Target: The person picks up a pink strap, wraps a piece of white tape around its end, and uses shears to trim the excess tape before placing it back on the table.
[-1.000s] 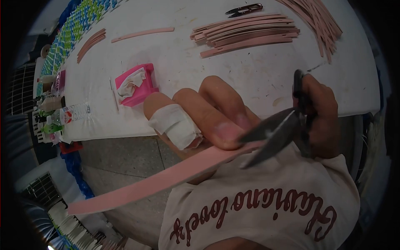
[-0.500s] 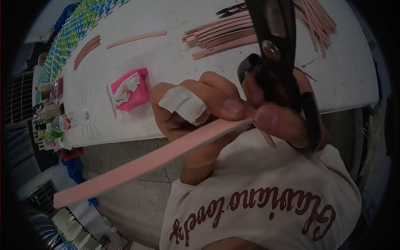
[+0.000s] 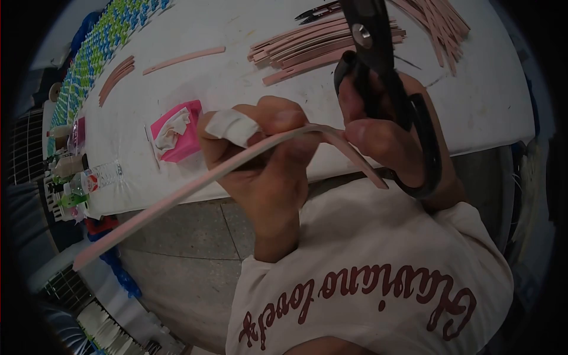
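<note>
My left hand (image 3: 266, 160), with a white bandage on one finger, grips a long pink strip (image 3: 177, 192) that runs down to the lower left. My right hand (image 3: 384, 139) holds black scissors (image 3: 384, 77) with the blades pointing up and away. Its thumb and finger also pinch a thin sliver of the pink strip (image 3: 358, 160), peeled off and bent down to the right. Both hands are close together above the white table's (image 3: 248, 94) front edge.
A pile of pink strips (image 3: 319, 44) lies on the table behind the hands, more at the far right (image 3: 438, 23). A pink tissue box (image 3: 174, 130) stands at the left, loose strips (image 3: 183, 57) beyond it, a water bottle (image 3: 97, 176) and small items at the left edge.
The scissors swung from cutting the strip's end to pointing upward. The right fingers took hold of a cut sliver and pulled it down away from the strip, which tilted edge-on.
</note>
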`<action>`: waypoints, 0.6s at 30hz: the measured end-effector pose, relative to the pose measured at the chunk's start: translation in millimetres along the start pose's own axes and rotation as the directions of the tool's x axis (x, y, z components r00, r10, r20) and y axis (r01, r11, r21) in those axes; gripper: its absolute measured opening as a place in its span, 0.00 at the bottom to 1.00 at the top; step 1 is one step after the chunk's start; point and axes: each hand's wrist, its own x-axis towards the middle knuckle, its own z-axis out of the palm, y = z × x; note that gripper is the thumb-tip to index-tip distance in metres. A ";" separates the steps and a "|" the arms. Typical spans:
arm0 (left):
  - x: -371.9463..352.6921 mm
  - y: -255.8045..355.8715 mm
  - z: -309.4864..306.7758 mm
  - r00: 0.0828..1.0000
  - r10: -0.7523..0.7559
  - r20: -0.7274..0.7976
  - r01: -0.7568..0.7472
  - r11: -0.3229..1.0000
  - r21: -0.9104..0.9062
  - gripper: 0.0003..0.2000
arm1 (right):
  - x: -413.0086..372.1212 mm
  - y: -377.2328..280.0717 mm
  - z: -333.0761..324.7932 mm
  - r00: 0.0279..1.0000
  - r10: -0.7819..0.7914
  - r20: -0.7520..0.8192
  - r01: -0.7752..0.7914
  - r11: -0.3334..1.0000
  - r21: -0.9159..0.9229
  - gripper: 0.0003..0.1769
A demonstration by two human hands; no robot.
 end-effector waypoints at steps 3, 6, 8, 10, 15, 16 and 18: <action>7.4 7.8 -2.8 1.000 0.026 0.015 -0.026 1.000 -0.012 0.07 | 0.2 16.1 -6.3 0.987 -0.110 0.118 0.107 0.994 0.027 0.10; 10.3 11.7 -4.1 0.998 0.058 -0.030 -0.057 0.997 0.049 0.07 | -1.7 16.5 -3.9 0.984 -0.021 0.175 0.005 0.996 0.094 0.12; 10.7 9.3 -6.0 0.999 0.043 -0.001 -0.043 0.999 -0.012 0.07 | -1.0 10.7 1.5 0.983 0.128 0.135 -0.156 0.961 0.229 0.14; 8.0 7.8 -6.9 1.000 0.024 -0.004 -0.024 1.000 0.002 0.06 | 2.2 14.3 3.7 0.986 0.101 0.131 -0.128 0.966 0.223 0.15; 9.6 9.2 -7.3 1.000 0.028 0.012 -0.029 0.999 0.027 0.05 | 5.3 22.9 -0.9 0.972 0.053 0.230 -0.099 0.976 0.193 0.18; 11.6 10.6 -5.7 0.999 0.027 0.019 -0.027 1.000 0.002 0.05 | 4.4 25.7 -1.1 0.968 0.031 0.251 -0.088 0.972 0.219 0.19; 12.8 11.3 -3.9 0.999 0.025 0.023 -0.025 0.999 -0.022 0.05 | 2.5 28.0 -1.9 0.962 0.010 0.272 -0.080 0.966 0.246 0.19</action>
